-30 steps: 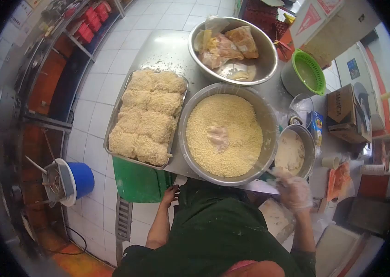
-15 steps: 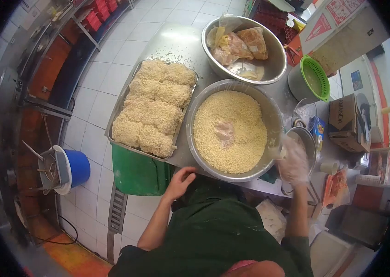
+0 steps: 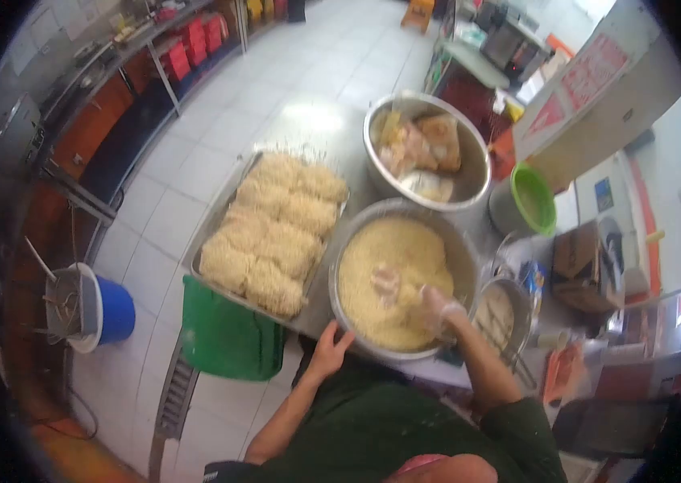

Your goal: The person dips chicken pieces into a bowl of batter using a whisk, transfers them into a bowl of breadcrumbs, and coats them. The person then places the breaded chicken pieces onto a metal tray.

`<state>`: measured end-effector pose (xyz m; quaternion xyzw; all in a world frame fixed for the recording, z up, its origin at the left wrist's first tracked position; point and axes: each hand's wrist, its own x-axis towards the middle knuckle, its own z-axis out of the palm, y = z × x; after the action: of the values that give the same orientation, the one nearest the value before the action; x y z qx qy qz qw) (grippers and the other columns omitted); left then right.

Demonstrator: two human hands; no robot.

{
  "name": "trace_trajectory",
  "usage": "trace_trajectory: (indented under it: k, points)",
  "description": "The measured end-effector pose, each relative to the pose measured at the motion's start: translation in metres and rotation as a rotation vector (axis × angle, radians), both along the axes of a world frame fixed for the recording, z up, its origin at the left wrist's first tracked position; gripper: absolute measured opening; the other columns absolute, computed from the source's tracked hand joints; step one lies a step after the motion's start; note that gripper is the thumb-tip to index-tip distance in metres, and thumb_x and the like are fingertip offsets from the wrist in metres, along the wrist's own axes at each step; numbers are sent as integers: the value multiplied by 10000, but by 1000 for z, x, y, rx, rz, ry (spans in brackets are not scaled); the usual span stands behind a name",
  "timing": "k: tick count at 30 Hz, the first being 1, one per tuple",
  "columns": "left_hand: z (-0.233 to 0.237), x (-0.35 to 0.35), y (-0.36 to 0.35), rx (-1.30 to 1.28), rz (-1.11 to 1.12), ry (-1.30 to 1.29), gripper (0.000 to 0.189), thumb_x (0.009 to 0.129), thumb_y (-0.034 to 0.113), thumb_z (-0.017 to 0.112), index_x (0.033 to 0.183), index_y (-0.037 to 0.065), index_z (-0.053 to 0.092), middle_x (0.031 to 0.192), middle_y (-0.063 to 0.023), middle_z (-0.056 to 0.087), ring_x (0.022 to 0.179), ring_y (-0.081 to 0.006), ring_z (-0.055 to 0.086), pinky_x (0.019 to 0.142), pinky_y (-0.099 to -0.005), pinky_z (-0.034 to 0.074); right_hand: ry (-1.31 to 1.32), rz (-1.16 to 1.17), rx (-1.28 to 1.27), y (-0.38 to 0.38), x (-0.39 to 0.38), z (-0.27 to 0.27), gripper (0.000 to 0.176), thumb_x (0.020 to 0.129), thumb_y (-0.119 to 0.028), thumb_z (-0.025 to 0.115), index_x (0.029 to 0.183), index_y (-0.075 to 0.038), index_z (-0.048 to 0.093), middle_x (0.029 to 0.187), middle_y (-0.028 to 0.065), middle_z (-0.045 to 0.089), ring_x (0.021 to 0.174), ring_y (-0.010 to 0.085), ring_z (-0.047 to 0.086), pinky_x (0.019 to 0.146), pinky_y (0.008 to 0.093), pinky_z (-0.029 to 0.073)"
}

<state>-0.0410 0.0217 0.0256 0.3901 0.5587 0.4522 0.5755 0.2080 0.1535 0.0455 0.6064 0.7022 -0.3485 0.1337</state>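
A large metal bowl [image 3: 339, 315] holds pale yellow crumbs [image 3: 389, 237], with a piece of raw meat [image 3: 385, 283] lying partly coated in the middle. My right hand [image 3: 439, 312], in a clear plastic glove, is inside this bowl at the right, at the crumbs beside the meat. Its fingers are blurred and partly hidden. Bare, my left hand [image 3: 329, 351] rests by the bowl's near left rim at the table edge, thumb and fingers apart, holding nothing. To the left, a metal tray [image 3: 205, 235] carries several crumb-coated pieces [image 3: 276, 213] packed in rows.
Behind stands another metal bowl [image 3: 481, 173] with bagged meat. A smaller pan [image 3: 524, 314] of pale liquid sits to the right, near a green-rimmed container [image 3: 548, 211] and a cardboard box [image 3: 586, 266]. Below are a green bin [image 3: 231, 338] and a blue bucket [image 3: 119, 312].
My right hand has moved left from above the smaller pan into the crumb bowl. The view has tilted, and my left hand now lies closer to the bowl's rim.
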Motion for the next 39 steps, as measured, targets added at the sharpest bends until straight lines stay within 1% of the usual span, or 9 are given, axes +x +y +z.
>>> trace_trajectory:
  k: [5,14,17,20,25,27,28,33,39]
  points:
    - [2,-1,-1,-38,-28,-151,345,879,222,570,1118,-19,509,1060,-90,573,1015,-154,503,918,-290,369,185,261,304,44,-60,75,704,677,-380,712,1219,6,484,1077,256,576,1033,345,553,878,376,432]
    - [1,-1,-1,23,-10,-121,381,881,255,575,1134,-20,495,1100,-94,557,1053,-164,483,935,-293,356,-217,575,-164,93,-68,59,683,699,-542,651,1125,-16,560,996,226,600,916,320,590,790,392,472]
    - [-2,-2,-1,37,-22,10,404,881,266,574,1145,-27,486,1114,-108,554,1072,-185,481,947,-303,348,-69,621,267,112,-9,-36,571,768,-518,593,1014,-3,596,977,205,604,861,323,601,723,395,467]
    - [-9,2,-5,13,42,53,406,880,279,577,1129,-30,492,1111,-111,555,1060,-191,487,941,-310,352,21,344,8,107,-21,47,451,738,-467,662,860,-34,647,671,150,603,626,258,562,606,377,454]
    - [3,-3,0,62,-2,-117,328,890,252,571,1086,-4,512,1045,-76,565,998,-142,488,909,-286,369,10,295,285,67,-60,144,263,845,-297,563,823,-41,616,763,136,640,704,239,640,632,346,501]
    - [-1,-4,0,15,-67,-101,396,897,230,555,1195,-14,463,1143,-85,535,1085,-162,459,957,-298,340,-94,720,773,44,-48,94,316,792,-320,618,967,-57,591,824,139,625,714,252,621,635,342,501]
    - [0,-4,0,12,-65,-106,396,897,230,555,1195,-14,463,1143,-85,535,1085,-162,459,957,-298,340,-108,450,341,32,-37,56,362,795,-346,603,1029,-74,560,907,144,606,800,282,612,717,367,501]
    - [-3,1,-2,-16,12,-207,273,896,220,557,1073,16,519,1008,-54,570,966,-122,494,883,-273,385,-146,200,206,-33,-41,85,739,730,-484,647,1199,55,455,1070,257,568,1000,339,571,862,390,455]
    - [1,4,-3,3,48,-190,273,901,233,549,1063,15,523,991,-48,570,967,-117,488,881,-269,379,-253,85,-190,-38,-73,68,859,682,-522,635,1210,121,421,1077,296,558,1022,379,554,851,398,451]
